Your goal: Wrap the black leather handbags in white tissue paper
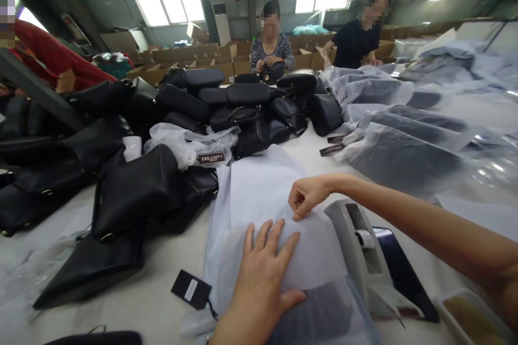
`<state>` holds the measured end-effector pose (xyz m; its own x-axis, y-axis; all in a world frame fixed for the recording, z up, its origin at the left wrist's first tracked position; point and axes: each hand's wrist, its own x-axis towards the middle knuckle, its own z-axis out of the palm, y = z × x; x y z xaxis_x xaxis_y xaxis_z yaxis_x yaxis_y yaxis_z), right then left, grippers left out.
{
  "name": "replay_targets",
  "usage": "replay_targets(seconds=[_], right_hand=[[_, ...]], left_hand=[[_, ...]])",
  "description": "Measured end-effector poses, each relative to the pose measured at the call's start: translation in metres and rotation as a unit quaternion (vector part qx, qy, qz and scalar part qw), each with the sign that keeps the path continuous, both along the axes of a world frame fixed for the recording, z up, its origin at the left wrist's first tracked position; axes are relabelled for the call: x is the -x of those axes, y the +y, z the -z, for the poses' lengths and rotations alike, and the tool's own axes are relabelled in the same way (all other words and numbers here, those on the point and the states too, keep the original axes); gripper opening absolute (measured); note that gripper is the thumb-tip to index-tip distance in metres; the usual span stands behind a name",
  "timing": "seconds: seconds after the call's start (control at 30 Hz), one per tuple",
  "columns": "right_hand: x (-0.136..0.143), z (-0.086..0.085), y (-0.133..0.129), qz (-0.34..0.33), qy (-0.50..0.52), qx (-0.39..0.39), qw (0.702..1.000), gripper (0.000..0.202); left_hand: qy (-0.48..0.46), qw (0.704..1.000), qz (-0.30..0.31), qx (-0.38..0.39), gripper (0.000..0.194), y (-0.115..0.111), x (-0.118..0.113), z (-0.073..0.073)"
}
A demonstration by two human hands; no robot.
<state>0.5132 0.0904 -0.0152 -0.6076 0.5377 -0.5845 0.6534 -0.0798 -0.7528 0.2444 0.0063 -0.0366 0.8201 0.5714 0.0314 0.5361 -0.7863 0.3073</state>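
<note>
A thin white wrapping bag [259, 183] lies on the table before me, with a dark shape showing through its lower part. My left hand [263, 275] rests flat on it, fingers spread. Beyond and to the right, my right hand [309, 197] is closed, its curled fingertips down on the white material. Whatever those fingers pinch, if anything, is hidden. A black hang tag [191, 289] lies left of my left wrist. Close to the bag's right side stands a grey tape dispenser [356, 253] with a small white roll [365, 239] in it.
Black handbags [135, 191] are piled along the left and far side. Bags in translucent wrapping [404, 156] lie at the right, near brown tags [332, 149]. Across the table, one person [271, 54] handles a black bag; another [356, 43] stands farther right. Cardboard boxes [190, 54] line the back.
</note>
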Motion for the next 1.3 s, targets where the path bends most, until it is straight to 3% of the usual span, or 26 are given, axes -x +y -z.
replay_targets(seconds=[0.2,0.57,0.8,1.03,1.3], right_hand=[[0.0,0.018,0.019,-0.018,0.016,0.098,0.995,0.051],[0.001,0.04,0.021,-0.012,0.046,0.138,0.989,0.05],[-0.002,0.043,0.016,-0.02,0.068,0.181,0.981,0.049],[-0.001,0.041,0.006,-0.017,0.059,0.148,0.987,0.051],[-0.002,0.054,0.008,-0.021,0.032,0.152,0.988,0.051]], left_hand=[[-0.012,1.0,0.01,0.003,0.092,-0.001,0.001,0.007],[-0.011,0.999,0.024,-0.039,0.095,-0.002,0.0,0.012],[-0.016,0.997,0.026,-0.076,0.096,-0.013,0.003,0.014],[-0.026,0.993,0.042,-0.104,0.096,-0.021,0.011,0.02],[-0.026,0.991,0.042,-0.121,0.093,-0.022,0.011,0.021]])
